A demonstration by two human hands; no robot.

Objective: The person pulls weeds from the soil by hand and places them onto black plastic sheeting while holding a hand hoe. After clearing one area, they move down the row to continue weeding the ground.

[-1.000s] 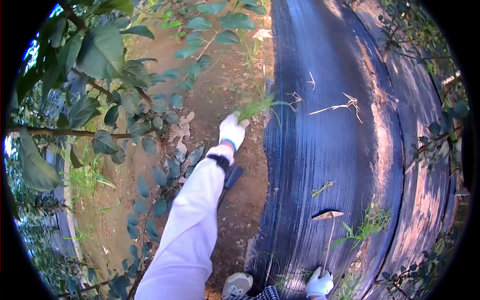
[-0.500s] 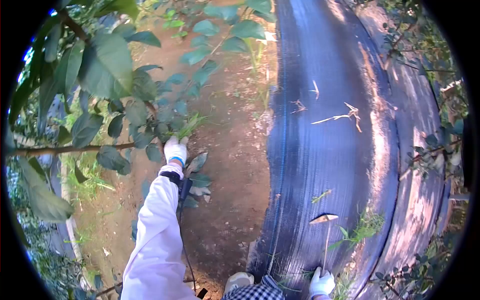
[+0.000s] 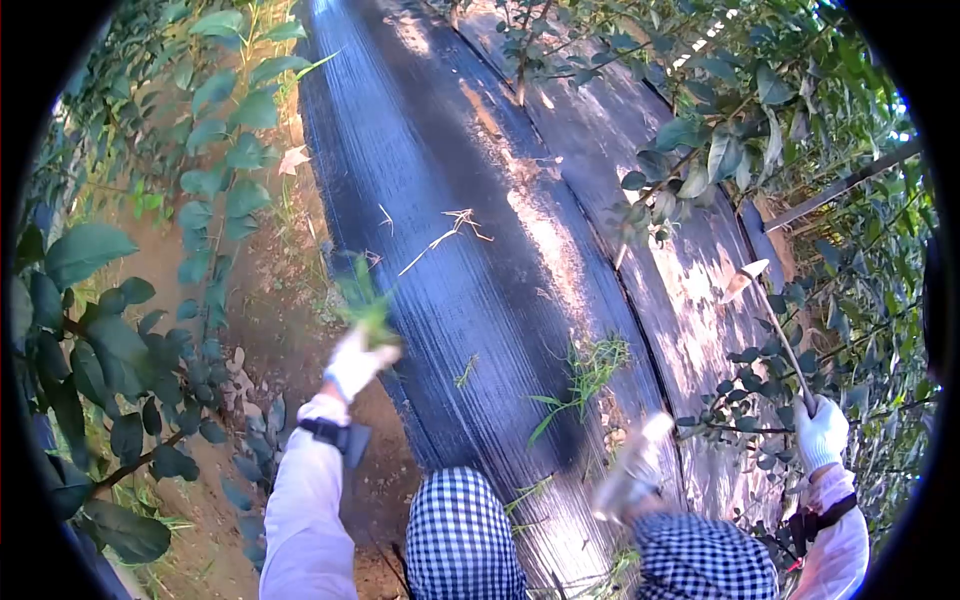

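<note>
My left hand point(image 3: 362, 362), in a white glove, is closed on a tuft of green grass point(image 3: 366, 300) above the left edge of the black ground sheet point(image 3: 440, 270). The grass and fingers are slightly blurred. At the right, my right hand point(image 3: 822, 434), also gloved, grips the handle of a small hoe point(image 3: 785, 330). The hoe's pale blade point(image 3: 744, 280) is raised over the second strip of sheet, beside leafy branches.
Pulled grass point(image 3: 592, 372) and dry stalks point(image 3: 455, 236) lie on the sheet. Leafy branches point(image 3: 100, 350) reach in from the left, others point(image 3: 760, 140) from the right. Bare soil point(image 3: 270, 310) borders the sheet. Checkered cloth covers both knees point(image 3: 462, 535).
The view has swung to the right. My left hand has lifted the grass from the soil toward the sheet. My right hand has moved right and forward, raising the hoe off the sheet.
</note>
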